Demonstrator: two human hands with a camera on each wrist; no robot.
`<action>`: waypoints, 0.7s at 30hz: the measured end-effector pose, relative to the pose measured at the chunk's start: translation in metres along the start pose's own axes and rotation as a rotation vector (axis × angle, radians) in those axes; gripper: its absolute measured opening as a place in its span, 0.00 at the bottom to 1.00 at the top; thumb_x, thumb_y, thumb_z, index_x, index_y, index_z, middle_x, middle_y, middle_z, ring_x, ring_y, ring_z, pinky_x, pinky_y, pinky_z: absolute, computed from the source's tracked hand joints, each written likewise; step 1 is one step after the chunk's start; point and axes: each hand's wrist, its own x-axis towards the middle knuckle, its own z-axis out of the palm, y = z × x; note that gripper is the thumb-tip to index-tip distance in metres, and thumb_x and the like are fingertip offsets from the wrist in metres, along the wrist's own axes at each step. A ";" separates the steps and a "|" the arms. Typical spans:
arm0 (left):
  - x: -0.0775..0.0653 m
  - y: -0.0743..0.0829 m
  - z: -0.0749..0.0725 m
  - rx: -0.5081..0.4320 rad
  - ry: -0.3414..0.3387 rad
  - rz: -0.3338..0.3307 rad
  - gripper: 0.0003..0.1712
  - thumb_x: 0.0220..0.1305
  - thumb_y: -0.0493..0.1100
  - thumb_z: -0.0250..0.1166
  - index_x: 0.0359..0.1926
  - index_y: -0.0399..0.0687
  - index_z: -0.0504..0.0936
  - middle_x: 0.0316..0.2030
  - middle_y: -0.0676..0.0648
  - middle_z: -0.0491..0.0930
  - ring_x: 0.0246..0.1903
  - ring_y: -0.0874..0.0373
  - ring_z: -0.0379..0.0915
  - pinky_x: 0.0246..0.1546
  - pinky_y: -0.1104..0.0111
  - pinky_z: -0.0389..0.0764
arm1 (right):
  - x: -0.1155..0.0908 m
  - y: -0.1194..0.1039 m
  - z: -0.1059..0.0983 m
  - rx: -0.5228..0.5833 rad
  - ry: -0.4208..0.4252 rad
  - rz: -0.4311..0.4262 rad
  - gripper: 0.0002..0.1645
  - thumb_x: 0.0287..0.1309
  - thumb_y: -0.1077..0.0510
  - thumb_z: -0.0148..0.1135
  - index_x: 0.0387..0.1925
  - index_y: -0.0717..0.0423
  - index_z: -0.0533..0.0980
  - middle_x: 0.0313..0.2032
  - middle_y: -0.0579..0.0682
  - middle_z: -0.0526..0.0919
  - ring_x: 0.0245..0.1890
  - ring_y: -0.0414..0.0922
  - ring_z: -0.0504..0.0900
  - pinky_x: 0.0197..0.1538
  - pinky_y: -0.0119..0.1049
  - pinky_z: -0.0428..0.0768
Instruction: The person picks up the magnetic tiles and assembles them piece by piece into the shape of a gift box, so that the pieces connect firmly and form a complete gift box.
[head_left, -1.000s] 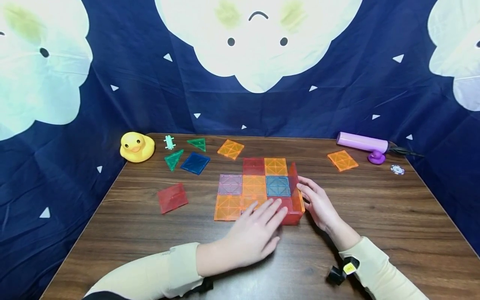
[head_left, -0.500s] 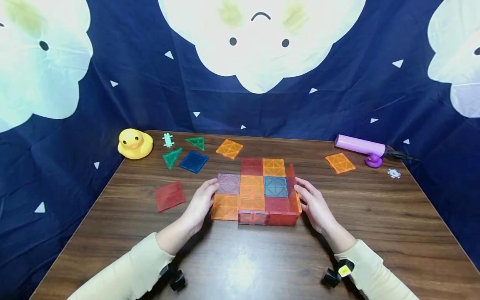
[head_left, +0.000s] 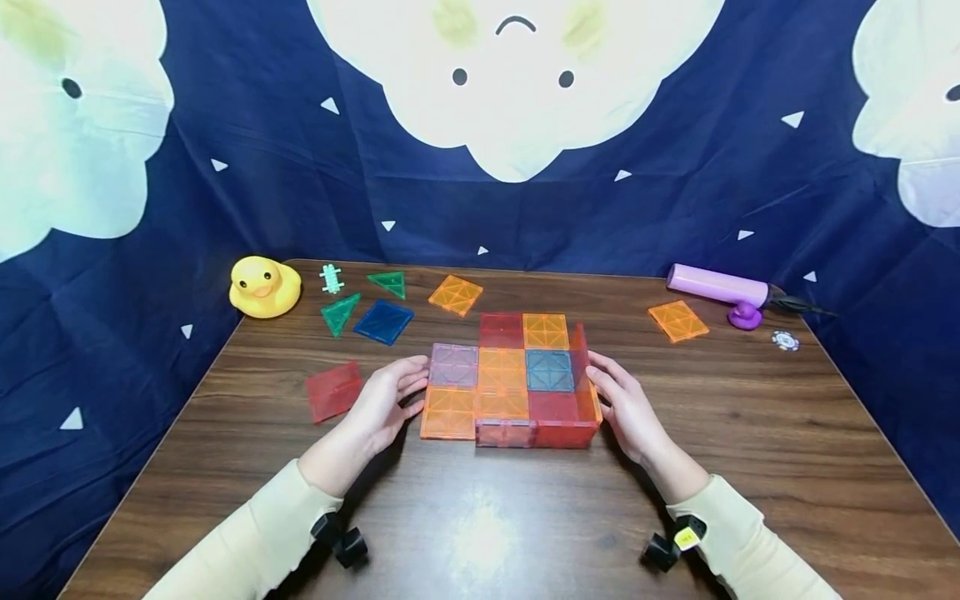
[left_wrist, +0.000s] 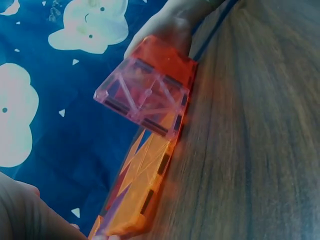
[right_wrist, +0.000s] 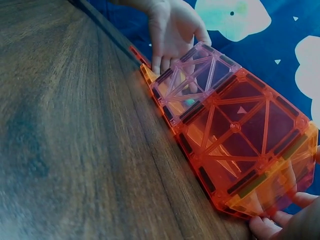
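A flat patchwork of see-through magnetic tiles (head_left: 502, 371) lies mid-table in orange, red, blue and lilac. Along its front edge stand a pink tile (right_wrist: 192, 80) and a red tile (right_wrist: 237, 117), upright side by side. Red and orange tiles form a standing wall (head_left: 581, 358) on the right side. My left hand (head_left: 377, 408) is at the left edge, fingers loosely extended close beside the lilac floor tile (head_left: 453, 366) and holding nothing. With extended fingers, my right hand (head_left: 626, 408) touches the outer face of the right wall.
Loose tiles lie around: red (head_left: 333, 392), blue (head_left: 383, 322), orange (head_left: 455, 295) and orange (head_left: 678, 322), plus green triangles (head_left: 341, 315). A yellow duck (head_left: 264, 287) stands back left. Back right are a lilac cylinder (head_left: 717, 284), a small purple duck (head_left: 745, 316) and a chip (head_left: 785, 340).
My left hand has moved from over the front edge to the left side, then drawn slightly away. The upright pink tile is now uncovered. My right hand stays by the right wall.
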 end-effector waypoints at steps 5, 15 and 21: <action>0.003 0.002 -0.001 0.004 -0.024 0.035 0.29 0.76 0.36 0.46 0.74 0.32 0.60 0.69 0.34 0.63 0.69 0.43 0.61 0.68 0.49 0.62 | 0.000 -0.001 -0.001 -0.010 -0.009 0.002 0.35 0.79 0.49 0.47 0.77 0.61 0.56 0.74 0.62 0.61 0.69 0.57 0.65 0.56 0.34 0.78; 0.016 -0.009 0.012 0.047 -0.098 0.068 0.24 0.76 0.35 0.54 0.69 0.30 0.65 0.50 0.43 0.79 0.45 0.58 0.79 0.47 0.64 0.81 | -0.001 0.000 0.002 -0.005 -0.011 -0.001 0.34 0.80 0.50 0.46 0.77 0.62 0.56 0.74 0.62 0.61 0.69 0.58 0.65 0.56 0.35 0.79; 0.020 -0.011 0.021 0.102 -0.151 -0.015 0.24 0.77 0.42 0.56 0.67 0.34 0.67 0.61 0.36 0.74 0.56 0.48 0.75 0.53 0.56 0.80 | 0.000 0.001 0.001 -0.012 -0.006 -0.011 0.33 0.79 0.50 0.46 0.77 0.62 0.56 0.73 0.63 0.62 0.68 0.57 0.66 0.55 0.35 0.79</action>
